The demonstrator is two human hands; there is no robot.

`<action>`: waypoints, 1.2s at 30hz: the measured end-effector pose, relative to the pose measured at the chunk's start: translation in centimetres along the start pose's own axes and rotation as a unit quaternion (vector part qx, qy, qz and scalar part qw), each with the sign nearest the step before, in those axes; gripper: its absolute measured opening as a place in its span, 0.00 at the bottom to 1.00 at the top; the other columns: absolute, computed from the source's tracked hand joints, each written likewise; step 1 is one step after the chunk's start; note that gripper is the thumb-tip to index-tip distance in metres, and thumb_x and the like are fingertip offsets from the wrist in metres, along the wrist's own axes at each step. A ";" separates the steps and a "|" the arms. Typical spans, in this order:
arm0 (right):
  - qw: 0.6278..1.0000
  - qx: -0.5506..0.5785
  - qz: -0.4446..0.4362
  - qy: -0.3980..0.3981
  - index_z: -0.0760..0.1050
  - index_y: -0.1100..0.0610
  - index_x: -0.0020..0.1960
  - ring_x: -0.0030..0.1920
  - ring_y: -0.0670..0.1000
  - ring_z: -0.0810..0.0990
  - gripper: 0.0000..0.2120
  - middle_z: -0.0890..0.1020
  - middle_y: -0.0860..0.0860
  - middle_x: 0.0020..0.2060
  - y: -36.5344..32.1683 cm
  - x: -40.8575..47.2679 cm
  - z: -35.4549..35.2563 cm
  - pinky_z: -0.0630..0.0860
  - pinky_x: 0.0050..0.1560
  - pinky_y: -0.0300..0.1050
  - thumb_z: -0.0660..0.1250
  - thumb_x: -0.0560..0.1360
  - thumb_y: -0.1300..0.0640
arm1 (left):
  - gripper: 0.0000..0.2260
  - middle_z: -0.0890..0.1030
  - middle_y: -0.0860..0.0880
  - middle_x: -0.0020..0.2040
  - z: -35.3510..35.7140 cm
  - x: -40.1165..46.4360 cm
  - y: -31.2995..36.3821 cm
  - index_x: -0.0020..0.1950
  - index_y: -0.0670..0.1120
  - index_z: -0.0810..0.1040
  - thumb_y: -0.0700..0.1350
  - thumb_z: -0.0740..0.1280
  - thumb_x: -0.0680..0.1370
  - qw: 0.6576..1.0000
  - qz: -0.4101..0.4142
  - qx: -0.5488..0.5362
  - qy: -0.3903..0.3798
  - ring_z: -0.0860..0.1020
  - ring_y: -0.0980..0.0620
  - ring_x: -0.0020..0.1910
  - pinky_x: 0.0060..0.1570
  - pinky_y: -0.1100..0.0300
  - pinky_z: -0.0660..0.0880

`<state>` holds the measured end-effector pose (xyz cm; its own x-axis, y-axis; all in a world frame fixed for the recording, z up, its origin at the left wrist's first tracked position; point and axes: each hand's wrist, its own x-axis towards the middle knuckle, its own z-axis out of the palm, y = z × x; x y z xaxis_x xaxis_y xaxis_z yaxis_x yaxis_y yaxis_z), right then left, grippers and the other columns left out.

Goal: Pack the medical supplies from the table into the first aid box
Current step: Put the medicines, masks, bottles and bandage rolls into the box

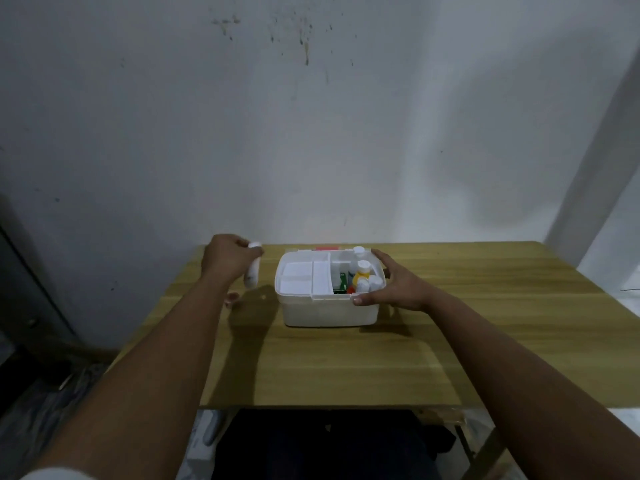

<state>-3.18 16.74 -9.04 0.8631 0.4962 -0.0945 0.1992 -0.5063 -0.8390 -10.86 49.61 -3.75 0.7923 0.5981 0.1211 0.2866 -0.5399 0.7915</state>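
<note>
The white first aid box (pixel 322 311) stands open in the middle of the wooden table (pixel 485 306). A white tray insert fills its left half; the right half holds several bottles (pixel 363 271) with white caps, one yellow, plus green and red items. My right hand (pixel 391 284) grips the box's right rim, thumb at the front corner. My left hand (pixel 227 259) is left of the box, raised above the table, closed around a white cylindrical tube (pixel 252 268) that hangs down from the fingers.
A red-pink object (pixel 325 248) lies behind the box against the wall. The table's left edge runs close to my left forearm. The near table edge (pixel 329 407) sits above my dark lap.
</note>
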 end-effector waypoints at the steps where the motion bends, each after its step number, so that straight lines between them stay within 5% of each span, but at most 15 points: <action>1: 1.000 0.000 0.000 0.000 0.46 0.48 0.84 0.63 0.47 0.73 0.63 0.71 0.47 0.71 0.0 0.0 0.0 0.75 0.51 0.34 0.85 0.62 0.49 | 0.15 0.85 0.48 0.48 0.8 0.1 1.5 0.52 0.46 0.85 0.52 0.77 0.71 1.000 0.014 -0.010 -0.011 0.82 0.47 0.44 0.49 0.52 0.81; 7: 1.000 0.003 -0.002 0.006 0.48 0.46 0.83 0.65 0.49 0.73 0.64 0.71 0.48 0.73 0.2 -0.2 0.0 0.76 0.58 0.42 0.86 0.60 0.45 | 0.18 0.85 0.46 0.46 6.2 -1.5 6.0 0.51 0.44 0.83 0.53 0.79 0.69 0.990 0.086 0.049 -0.097 0.84 0.47 0.44 0.49 0.49 0.83; 10: 1.000 0.000 0.000 0.004 0.48 0.47 0.84 0.63 0.47 0.74 0.63 0.71 0.47 0.71 0.1 -0.3 -0.1 0.76 0.51 0.34 0.85 0.62 0.47 | 0.18 0.84 0.46 0.42 7.7 -2.1 6.1 0.48 0.44 0.80 0.56 0.78 0.69 0.984 0.101 0.113 -0.095 0.83 0.47 0.40 0.45 0.49 0.83; 14: 1.000 -0.001 -0.004 0.005 0.48 0.48 0.84 0.62 0.48 0.75 0.62 0.73 0.49 0.72 0.2 -0.4 -0.2 0.75 0.51 0.35 0.85 0.63 0.49 | 0.19 0.83 0.49 0.36 7.9 -2.1 5.2 0.44 0.45 0.81 0.62 0.73 0.73 0.983 0.117 0.131 -0.052 0.82 0.50 0.35 0.42 0.52 0.82; 18: 1.000 -0.003 -0.004 0.003 0.47 0.46 0.83 0.67 0.50 0.73 0.64 0.71 0.50 0.74 -0.1 -0.5 -0.3 0.76 0.63 0.46 0.86 0.60 0.46 | 0.15 0.83 0.51 0.43 6.0 -1.4 3.5 0.50 0.46 0.82 0.58 0.68 0.79 0.994 0.102 0.048 0.012 0.81 0.51 0.41 0.47 0.55 0.78; 21: 1.000 -0.005 -0.011 -0.004 0.48 0.47 0.83 0.65 0.48 0.73 0.62 0.72 0.48 0.72 0.0 -0.2 -0.3 0.75 0.59 0.41 0.85 0.62 0.48 | 0.08 0.84 0.51 0.48 3.4 -0.3 0.8 0.51 0.51 0.81 0.54 0.67 0.79 0.996 0.069 0.002 0.051 0.80 0.50 0.43 0.47 0.51 0.80; 25: 1.000 0.003 -0.016 -0.006 0.49 0.47 0.83 0.64 0.48 0.73 0.60 0.73 0.46 0.67 0.4 0.2 -0.4 0.75 0.51 0.35 0.85 0.63 0.50 | 0.05 0.84 0.48 0.42 0.7 0.2 -5.3 0.46 0.49 0.81 0.49 0.72 0.75 1.000 -0.007 0.004 -0.015 0.84 0.45 0.34 0.39 0.44 0.84; 28: 1.000 -0.001 -0.017 -0.009 0.48 0.46 0.83 0.66 0.48 0.72 0.65 0.72 0.48 0.72 0.6 0.3 -0.5 0.76 0.57 0.42 0.85 0.57 0.43 | 0.07 0.84 0.47 0.51 -0.3 -0.1 -9.2 0.46 0.43 0.83 0.44 0.78 0.73 0.997 -0.019 -0.006 -0.074 0.82 0.54 0.42 0.39 0.53 0.80; 32: 1.000 -0.009 -0.015 -0.006 0.48 0.43 0.83 0.68 0.49 0.70 0.67 0.70 0.50 0.75 0.9 0.5 -0.5 0.76 0.62 0.46 0.85 0.55 0.39 | 0.11 0.84 0.51 0.49 -0.3 0.6 -10.6 0.48 0.45 0.83 0.45 0.80 0.70 0.997 0.002 0.019 -0.081 0.83 0.53 0.45 0.39 0.59 0.75; 36: 1.000 -0.014 -0.016 -0.001 0.49 0.43 0.83 0.67 0.48 0.71 0.66 0.69 0.50 0.76 1.2 0.7 -0.4 0.76 0.59 0.44 0.85 0.56 0.40 | 0.14 0.85 0.51 0.49 0.1 2.1 -10.9 0.48 0.50 0.83 0.51 0.81 0.67 0.996 0.032 0.073 -0.049 0.82 0.51 0.46 0.49 0.51 0.79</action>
<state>-2.14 16.26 -9.88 0.8548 0.5143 -0.0687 0.2398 -0.5091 -0.8266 -12.28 56.67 -12.20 0.8581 0.5027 0.1048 0.3024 -0.6596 0.6881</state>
